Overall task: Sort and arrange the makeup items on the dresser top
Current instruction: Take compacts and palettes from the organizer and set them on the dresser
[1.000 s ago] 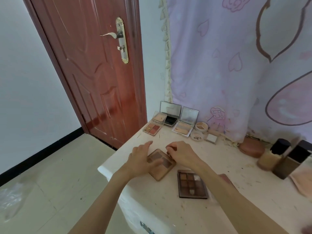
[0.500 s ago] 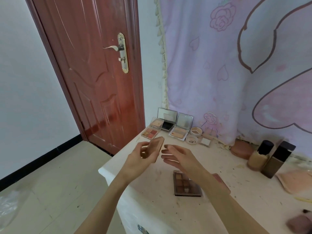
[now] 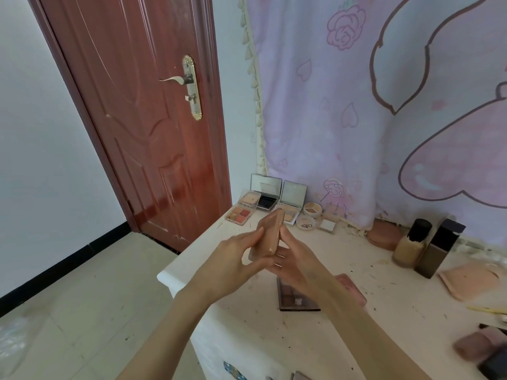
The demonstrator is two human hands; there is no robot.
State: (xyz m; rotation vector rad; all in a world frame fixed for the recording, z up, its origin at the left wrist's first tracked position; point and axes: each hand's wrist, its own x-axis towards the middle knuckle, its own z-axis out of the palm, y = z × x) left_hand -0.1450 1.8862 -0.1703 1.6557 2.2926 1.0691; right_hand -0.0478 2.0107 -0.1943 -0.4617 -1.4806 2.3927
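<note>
Two hands are holding one closed tan palette (image 3: 267, 235) in the air above the white dresser surface (image 3: 343, 319), edge-on and tilted, its far end pointing toward the back row. Left hand (image 3: 233, 266) is gripping the palette's left side, fingers curled along it. Right hand (image 3: 295, 260) is gripping the opposite side, fingertips (image 3: 282, 233) pressing against the edge. Directly below the right wrist, a dark brown eyeshadow palette (image 3: 297, 298) is lying open and flat on the surface, with a pink compact (image 3: 354, 287) just beside it, partly hidden by the forearm. Along the back edge, near the pink curtain (image 3: 384, 119), several opened items are standing in a row: a four-pan blush palette (image 3: 239, 214), a black mirrored compact (image 3: 265, 194), a beige mirrored compact (image 3: 291, 200), a round three-shade pot (image 3: 312, 209) and a round white lid (image 3: 306, 224). To the right, two foundation bottles (image 3: 428, 246) are standing upright, touching each other, and a peach pouch (image 3: 470, 282) is lying near them. A red-brown door (image 3: 142, 111) is closed at left.
</note>
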